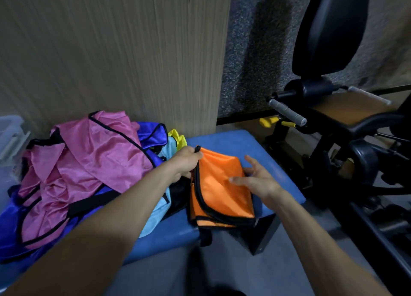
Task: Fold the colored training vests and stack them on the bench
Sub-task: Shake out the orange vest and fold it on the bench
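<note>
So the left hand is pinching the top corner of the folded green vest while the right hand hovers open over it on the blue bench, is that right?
Not quite: the folded vest is orange, not green, as the head view shows. The rest holds: the left hand pinches its top corner and the right hand is open over it on the blue bench.

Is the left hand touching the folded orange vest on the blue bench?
Touching. The head view shows the left hand pinching the black-trimmed top corner of the folded orange vest on the blue padded bench.
</note>
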{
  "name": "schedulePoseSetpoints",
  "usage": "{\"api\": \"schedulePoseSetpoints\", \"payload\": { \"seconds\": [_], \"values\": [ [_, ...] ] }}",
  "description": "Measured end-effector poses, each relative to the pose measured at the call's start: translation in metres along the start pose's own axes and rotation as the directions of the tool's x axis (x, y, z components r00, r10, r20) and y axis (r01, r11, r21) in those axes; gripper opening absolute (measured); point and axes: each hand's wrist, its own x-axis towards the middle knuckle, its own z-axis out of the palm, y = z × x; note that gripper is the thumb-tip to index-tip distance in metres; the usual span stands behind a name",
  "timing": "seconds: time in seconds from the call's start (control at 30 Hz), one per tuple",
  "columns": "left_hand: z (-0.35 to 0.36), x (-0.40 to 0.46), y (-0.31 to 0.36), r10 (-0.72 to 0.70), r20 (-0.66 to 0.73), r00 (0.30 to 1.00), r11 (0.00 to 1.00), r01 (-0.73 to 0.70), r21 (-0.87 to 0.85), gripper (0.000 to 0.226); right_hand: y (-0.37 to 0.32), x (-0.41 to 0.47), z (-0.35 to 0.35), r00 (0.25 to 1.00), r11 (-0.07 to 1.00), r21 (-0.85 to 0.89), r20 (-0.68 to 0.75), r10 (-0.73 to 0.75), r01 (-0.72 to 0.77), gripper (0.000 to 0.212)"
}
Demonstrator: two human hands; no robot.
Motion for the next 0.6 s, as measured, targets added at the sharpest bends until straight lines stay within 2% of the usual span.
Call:
{"api": "schedulePoseSetpoints", "payload": {
  "seconds": [0.07,0.13,0.2,0.27,0.33,0.4,0.43,0.5,0.57,0.6],
  "values": [
    [0.003,0.020,-0.008,0.000,-0.107,0.994,0.999,0.004,0.040,0.028,0.001,0.005,0.001,0.996,0.996,-0.068,-0.064,-0.064,0.060,0.080],
    [0.000,0.035,-0.007,0.034,-0.225,0.974,0.996,-0.014,0.089,0.028,0.001,0.009,-0.003,0.980,0.957,-0.243,-0.078,-0.185,0.162,0.064],
    [-0.007,0.045,-0.005,0.077,-0.280,0.957,0.967,-0.003,0.255,0.028,0.001,0.004,-0.009,0.963,0.873,-0.421,0.004,-0.271,0.247,0.041],
    [-0.013,0.038,-0.003,0.211,-0.260,0.942,0.850,-0.046,0.524,0.041,0.003,-0.006,-0.017,0.940,0.767,-0.546,0.157,-0.302,0.337,0.028],
    [-0.013,0.018,-0.001,0.446,-0.138,0.885,0.729,-0.269,0.630,0.047,0.004,-0.015,-0.022,0.914,0.679,-0.612,0.281,-0.291,0.405,0.029],
    [-0.009,-0.011,-0.003,0.578,0.099,0.810,0.678,-0.544,0.495,0.027,0.006,-0.017,-0.024,0.896,0.616,-0.651,0.311,-0.318,0.444,0.031],
    [-0.006,-0.026,-0.005,0.577,0.246,0.779,0.653,-0.621,0.433,0.022,0.008,-0.016,-0.024,0.887,0.591,-0.663,0.309,-0.343,0.460,0.031],
    [-0.004,-0.044,-0.016,0.530,0.475,0.703,0.546,-0.711,0.443,0.025,0.013,-0.015,-0.023,0.863,0.535,-0.683,0.334,-0.378,0.498,0.030],
    [-0.005,-0.047,-0.028,0.519,0.523,0.677,0.447,-0.736,0.508,0.022,0.018,-0.015,-0.022,0.845,0.466,-0.712,0.371,-0.384,0.525,0.031],
    [-0.006,-0.047,-0.033,0.544,0.492,0.680,0.448,-0.731,0.516,0.017,0.020,-0.017,-0.022,0.842,0.437,-0.729,0.380,-0.382,0.527,0.031]
  ]
}}
